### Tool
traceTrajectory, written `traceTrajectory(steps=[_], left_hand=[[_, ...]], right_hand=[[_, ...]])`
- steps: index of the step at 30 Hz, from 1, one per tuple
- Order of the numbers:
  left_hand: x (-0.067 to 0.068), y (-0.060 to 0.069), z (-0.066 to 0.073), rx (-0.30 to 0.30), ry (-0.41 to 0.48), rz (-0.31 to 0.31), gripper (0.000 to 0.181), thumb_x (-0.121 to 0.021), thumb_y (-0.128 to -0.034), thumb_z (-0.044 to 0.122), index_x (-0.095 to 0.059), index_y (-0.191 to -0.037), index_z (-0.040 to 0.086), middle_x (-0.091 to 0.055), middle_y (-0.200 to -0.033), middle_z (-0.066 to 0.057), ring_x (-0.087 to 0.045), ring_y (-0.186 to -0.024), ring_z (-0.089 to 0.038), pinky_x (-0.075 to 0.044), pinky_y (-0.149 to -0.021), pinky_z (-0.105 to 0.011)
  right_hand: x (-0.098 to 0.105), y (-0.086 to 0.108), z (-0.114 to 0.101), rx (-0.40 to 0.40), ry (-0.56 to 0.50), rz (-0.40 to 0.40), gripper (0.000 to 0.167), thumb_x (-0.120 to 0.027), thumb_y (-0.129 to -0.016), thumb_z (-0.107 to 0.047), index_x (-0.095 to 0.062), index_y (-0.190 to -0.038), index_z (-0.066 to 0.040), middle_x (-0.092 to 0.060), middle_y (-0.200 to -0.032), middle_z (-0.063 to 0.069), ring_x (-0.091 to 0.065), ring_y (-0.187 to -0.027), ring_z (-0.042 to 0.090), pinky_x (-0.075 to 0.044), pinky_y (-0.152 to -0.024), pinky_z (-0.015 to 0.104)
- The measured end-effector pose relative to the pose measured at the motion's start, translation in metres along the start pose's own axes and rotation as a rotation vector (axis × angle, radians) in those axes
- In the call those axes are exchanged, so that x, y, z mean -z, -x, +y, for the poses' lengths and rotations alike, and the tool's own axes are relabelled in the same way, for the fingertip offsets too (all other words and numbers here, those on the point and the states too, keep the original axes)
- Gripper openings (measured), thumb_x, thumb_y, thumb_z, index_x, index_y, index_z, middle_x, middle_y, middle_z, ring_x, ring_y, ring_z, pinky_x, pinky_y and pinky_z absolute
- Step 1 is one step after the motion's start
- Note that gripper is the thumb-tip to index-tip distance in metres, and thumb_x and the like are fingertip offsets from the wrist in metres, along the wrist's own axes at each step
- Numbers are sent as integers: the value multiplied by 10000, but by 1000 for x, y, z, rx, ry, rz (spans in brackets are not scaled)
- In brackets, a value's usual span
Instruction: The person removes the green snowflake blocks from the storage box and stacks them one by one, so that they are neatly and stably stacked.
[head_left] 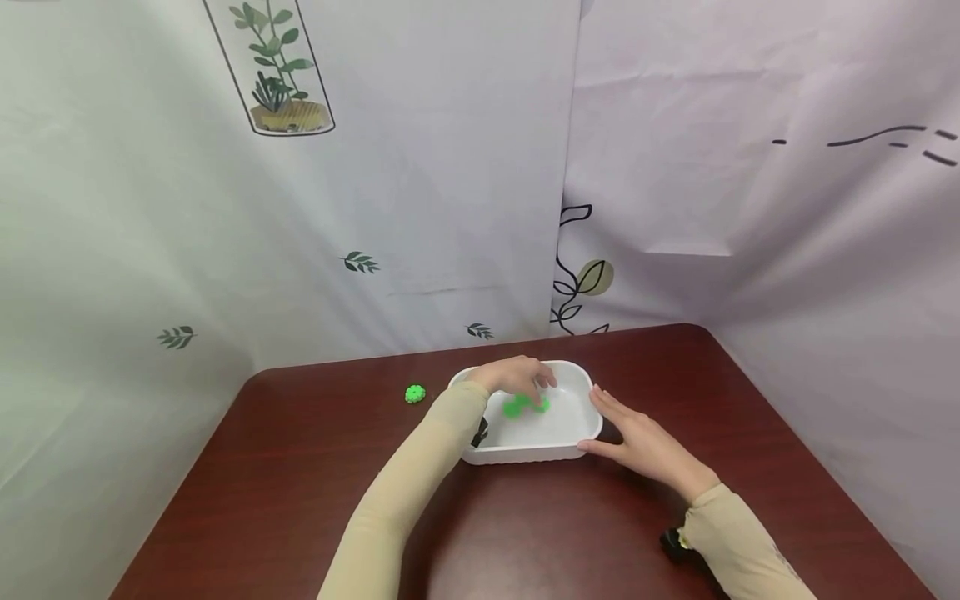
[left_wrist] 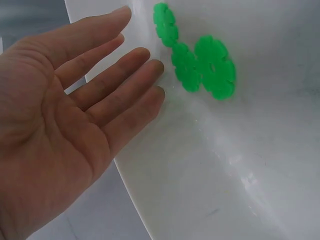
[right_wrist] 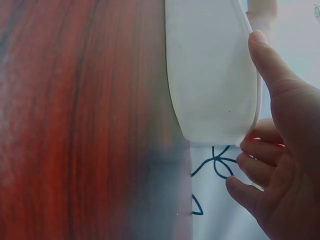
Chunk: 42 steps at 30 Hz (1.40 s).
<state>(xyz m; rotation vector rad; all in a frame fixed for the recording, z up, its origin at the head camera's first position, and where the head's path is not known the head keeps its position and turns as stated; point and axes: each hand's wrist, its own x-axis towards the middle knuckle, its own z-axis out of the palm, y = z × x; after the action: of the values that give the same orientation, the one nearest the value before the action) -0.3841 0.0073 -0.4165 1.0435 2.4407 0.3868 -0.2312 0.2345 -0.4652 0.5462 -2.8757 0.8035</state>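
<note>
My left hand (head_left: 517,377) reaches over a white rectangular container (head_left: 525,454), its fingers spread loosely and holding nothing. Below the fingertips, three green flower-shaped notched discs (left_wrist: 215,67) lie against one another on the container's floor. In the left wrist view a small gap separates the fingers from the discs. At the container's right end, my right hand (head_left: 647,446) grips the rim: the thumb is on the near corner and the fingers bend around the far side. Part of the container's left end is hidden behind the left forearm.
Another green disc (head_left: 415,393) lies on the dark red-brown table (head_left: 300,467), left of the container. White printed cloth (head_left: 450,167) hangs behind the table and at both sides. A black wrist device (head_left: 675,544) shows by the right sleeve.
</note>
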Motion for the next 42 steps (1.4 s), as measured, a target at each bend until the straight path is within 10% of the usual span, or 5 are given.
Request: traceTrajectory(steps=[17,42], left_hand=[[-15,0,-2,-22,-124,2,296,-821,-810,102,-711,-1080,152,-634,-988,53,-554,-914,-87,-446,-843,-203],[-13,-2,-4,-80,19,10,186,-774,-832,50,-625,-885,148,-626,-902,58,-560,-864,-99,-455,-793,-221]], right_hand=[[0,2,2,15,-16,-1,1003,-660,-847,-678,-365,-1547,-23,-331,-1595,180,-384,-1419,399,-407,-1068,546],[1,0,-1,5,-20,-1,967,-724,-856,-585,-358,-1547,-16,-332,-1592,190,-399,-1409,401,-416,-1059,549]])
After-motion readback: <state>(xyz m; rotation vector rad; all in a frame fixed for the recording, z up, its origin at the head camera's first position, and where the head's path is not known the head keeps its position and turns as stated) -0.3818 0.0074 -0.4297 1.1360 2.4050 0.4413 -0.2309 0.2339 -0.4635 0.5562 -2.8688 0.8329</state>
